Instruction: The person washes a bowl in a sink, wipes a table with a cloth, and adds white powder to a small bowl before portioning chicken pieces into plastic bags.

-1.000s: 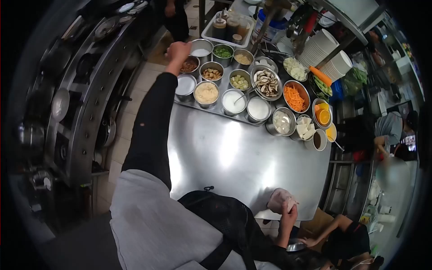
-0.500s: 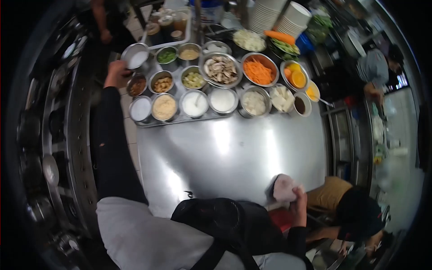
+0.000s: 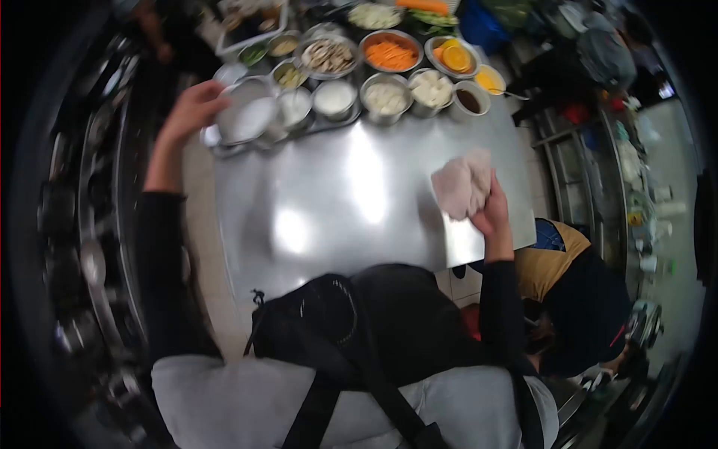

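Taking the tabletop as a clock, twelve at its far edge, the person's left hand (image 3: 196, 108) is out at ten o'clock. Its fingers are closed on the near-hand rim of a round, silver metal pot (image 3: 241, 96) with white contents (image 3: 256, 118); the pot is held over the left end of the rows of containers, though blur hides whether it touches them. The right hand (image 3: 490, 213) is at three o'clock, fingers pinched around a limp, pale pink, cloth-like piece (image 3: 464, 183), raised above the bare, shiny steel table (image 3: 321, 194). At twelve sits shredded orange carrot (image 3: 390, 54); at one, cut orange fruit (image 3: 455, 58) beyond a round white cup (image 3: 464, 117) of dark liquid. At four, a black-clad co-worker (image 3: 583, 314) bends low.
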`<action>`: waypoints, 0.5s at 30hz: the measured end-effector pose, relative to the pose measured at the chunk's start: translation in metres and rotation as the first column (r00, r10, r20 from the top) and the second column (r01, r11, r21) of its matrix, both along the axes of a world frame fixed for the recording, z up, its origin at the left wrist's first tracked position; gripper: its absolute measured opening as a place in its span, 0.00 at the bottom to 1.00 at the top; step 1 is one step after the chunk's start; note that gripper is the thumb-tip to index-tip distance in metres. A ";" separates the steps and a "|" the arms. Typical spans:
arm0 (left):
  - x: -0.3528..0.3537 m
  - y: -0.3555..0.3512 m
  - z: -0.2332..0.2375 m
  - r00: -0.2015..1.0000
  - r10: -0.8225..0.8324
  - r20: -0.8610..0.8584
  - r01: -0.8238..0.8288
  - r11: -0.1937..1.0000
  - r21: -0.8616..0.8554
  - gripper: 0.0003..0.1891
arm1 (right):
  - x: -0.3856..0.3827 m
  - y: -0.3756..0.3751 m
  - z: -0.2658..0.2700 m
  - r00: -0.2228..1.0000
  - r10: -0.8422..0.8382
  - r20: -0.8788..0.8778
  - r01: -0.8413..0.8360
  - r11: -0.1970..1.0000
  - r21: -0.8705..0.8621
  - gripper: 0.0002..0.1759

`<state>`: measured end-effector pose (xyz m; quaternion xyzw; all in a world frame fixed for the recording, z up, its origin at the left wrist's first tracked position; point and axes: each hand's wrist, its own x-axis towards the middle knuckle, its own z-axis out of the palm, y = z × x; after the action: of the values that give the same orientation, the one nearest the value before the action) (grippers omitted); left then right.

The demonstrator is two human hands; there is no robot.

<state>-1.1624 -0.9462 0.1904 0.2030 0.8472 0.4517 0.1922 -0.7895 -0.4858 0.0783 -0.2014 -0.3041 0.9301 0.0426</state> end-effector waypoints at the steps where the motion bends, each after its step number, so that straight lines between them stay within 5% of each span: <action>1: 0.031 0.021 -0.015 0.998 -0.040 -0.049 0.039 0.999 -0.018 0.14 | -0.018 0.004 -0.004 0.996 0.085 -0.013 -0.085 0.996 0.017 0.33; 4: 0.106 0.080 -0.073 0.977 -0.211 -0.038 0.212 0.977 0.027 0.13 | -0.077 0.002 0.003 0.964 0.265 -0.018 -0.254 0.940 0.229 0.26; 5: 0.125 0.101 -0.092 0.943 -0.266 -0.199 0.255 0.964 -0.079 0.13 | -0.096 -0.005 0.008 0.961 0.277 -0.018 -0.254 0.905 0.342 0.24; 6: 0.146 0.122 -0.103 0.953 -0.272 -0.133 0.265 0.962 -0.068 0.13 | -0.113 -0.009 0.014 0.911 0.413 0.005 -0.364 0.796 0.484 0.23; 9: 0.185 0.171 -0.146 0.952 -0.261 -0.162 0.252 0.965 -0.076 0.13 | -0.147 -0.034 0.009 0.746 0.600 0.288 -0.510 0.237 0.827 0.23; 11: 0.206 0.192 -0.176 0.952 -0.189 -0.243 0.193 0.981 -0.006 0.13 | -0.147 -0.056 -0.003 0.610 0.619 0.496 -0.539 -0.135 0.832 0.25; 15: 0.234 0.206 -0.177 0.969 -0.046 -0.241 0.053 0.998 0.025 0.12 | -0.121 -0.044 -0.031 0.674 0.556 0.486 -0.559 -0.047 0.828 0.28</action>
<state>-0.9280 -0.7403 0.0139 0.2804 0.8517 0.4321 0.0961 -0.9102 -0.5298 0.0469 0.0084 -0.8498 0.4764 -0.2255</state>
